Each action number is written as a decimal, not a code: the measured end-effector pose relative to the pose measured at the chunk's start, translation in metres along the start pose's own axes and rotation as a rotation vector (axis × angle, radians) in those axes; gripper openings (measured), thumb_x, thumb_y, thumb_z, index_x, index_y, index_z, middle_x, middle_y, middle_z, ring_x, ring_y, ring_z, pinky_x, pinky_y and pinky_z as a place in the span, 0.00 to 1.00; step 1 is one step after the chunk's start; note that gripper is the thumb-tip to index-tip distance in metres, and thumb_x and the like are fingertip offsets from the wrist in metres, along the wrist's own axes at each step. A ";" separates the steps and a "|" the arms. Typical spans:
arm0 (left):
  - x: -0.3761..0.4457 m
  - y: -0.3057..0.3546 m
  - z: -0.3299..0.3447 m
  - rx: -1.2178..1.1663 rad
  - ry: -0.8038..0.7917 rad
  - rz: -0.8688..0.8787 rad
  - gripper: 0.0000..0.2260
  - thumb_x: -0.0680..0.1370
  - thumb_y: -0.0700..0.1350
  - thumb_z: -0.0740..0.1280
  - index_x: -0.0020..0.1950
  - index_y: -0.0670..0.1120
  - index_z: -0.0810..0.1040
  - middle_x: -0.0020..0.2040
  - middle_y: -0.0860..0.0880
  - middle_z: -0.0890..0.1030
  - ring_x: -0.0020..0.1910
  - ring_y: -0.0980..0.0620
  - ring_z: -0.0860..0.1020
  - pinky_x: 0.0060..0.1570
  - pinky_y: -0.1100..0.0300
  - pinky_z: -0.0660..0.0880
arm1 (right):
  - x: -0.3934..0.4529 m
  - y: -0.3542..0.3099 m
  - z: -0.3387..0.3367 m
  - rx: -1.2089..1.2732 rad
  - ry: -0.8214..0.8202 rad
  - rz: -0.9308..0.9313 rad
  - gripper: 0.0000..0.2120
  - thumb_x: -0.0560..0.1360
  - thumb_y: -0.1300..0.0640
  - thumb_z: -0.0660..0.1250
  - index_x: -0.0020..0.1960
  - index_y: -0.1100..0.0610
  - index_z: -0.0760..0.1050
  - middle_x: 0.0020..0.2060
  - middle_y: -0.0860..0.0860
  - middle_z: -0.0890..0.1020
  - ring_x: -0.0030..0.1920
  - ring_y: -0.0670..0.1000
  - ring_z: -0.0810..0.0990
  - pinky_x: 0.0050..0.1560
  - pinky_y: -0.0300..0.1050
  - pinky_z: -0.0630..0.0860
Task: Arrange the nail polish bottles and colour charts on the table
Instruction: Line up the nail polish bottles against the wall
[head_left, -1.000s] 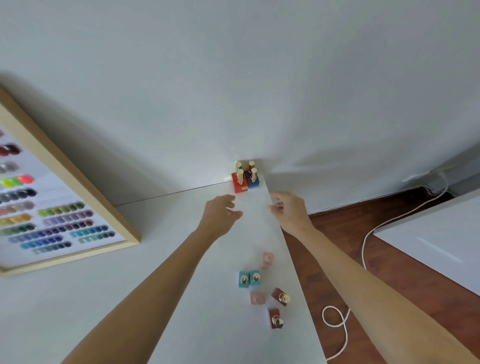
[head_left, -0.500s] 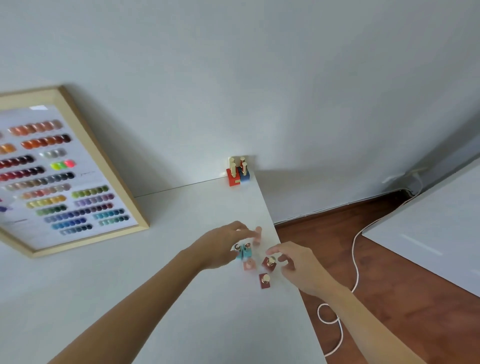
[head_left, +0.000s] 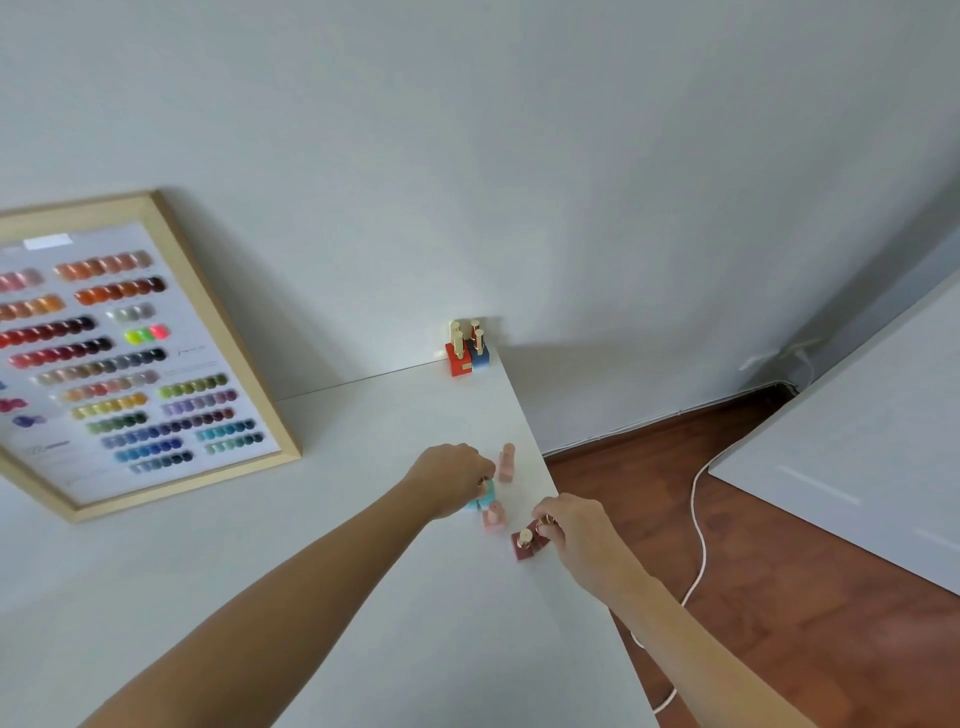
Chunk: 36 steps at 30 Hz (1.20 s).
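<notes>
White table (head_left: 363, 571) held the bottles near its right edge; since the earlier frame your hands had closed in. Your left hand (head_left: 449, 480) pinched the teal bottles (head_left: 483, 499), your right hand (head_left: 576, 535) pinched a dark red bottle (head_left: 525, 545).

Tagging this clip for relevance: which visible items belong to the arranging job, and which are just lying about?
Job: wood-framed colour chart; red and blue bottles in the corner; teal bottles; pink bottles; dark red bottles.
Lying about: white cable on floor; grey panel.
</notes>
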<state>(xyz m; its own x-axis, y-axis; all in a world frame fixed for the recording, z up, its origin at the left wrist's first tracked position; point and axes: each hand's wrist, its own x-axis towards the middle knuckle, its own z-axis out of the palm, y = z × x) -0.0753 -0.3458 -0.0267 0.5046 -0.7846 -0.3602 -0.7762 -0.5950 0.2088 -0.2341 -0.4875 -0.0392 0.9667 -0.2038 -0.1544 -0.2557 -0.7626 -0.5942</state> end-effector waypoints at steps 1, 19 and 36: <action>0.000 0.000 0.001 0.002 -0.006 0.004 0.13 0.79 0.46 0.64 0.63 0.47 0.77 0.55 0.47 0.81 0.52 0.47 0.79 0.42 0.60 0.68 | -0.003 -0.001 0.001 0.006 0.010 0.006 0.08 0.77 0.64 0.63 0.53 0.59 0.78 0.47 0.54 0.82 0.45 0.49 0.79 0.49 0.43 0.77; -0.016 -0.015 0.001 -0.127 0.043 -0.139 0.10 0.78 0.40 0.62 0.54 0.42 0.81 0.51 0.43 0.81 0.48 0.44 0.80 0.47 0.52 0.78 | -0.011 -0.027 0.035 0.053 0.152 0.177 0.06 0.73 0.68 0.62 0.38 0.64 0.75 0.40 0.57 0.78 0.39 0.56 0.79 0.37 0.43 0.76; -0.015 -0.087 -0.037 -0.319 0.227 -0.431 0.11 0.76 0.43 0.65 0.57 0.44 0.82 0.54 0.46 0.82 0.48 0.48 0.80 0.41 0.61 0.74 | 0.059 -0.061 -0.106 0.043 0.077 0.019 0.03 0.69 0.58 0.74 0.40 0.52 0.82 0.36 0.46 0.83 0.39 0.44 0.80 0.40 0.34 0.73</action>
<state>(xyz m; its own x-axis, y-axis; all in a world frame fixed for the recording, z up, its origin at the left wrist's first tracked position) -0.0017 -0.2890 -0.0062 0.8454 -0.4567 -0.2769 -0.3480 -0.8643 0.3631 -0.1618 -0.5179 0.0719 0.9581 -0.2662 -0.1059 -0.2723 -0.7311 -0.6256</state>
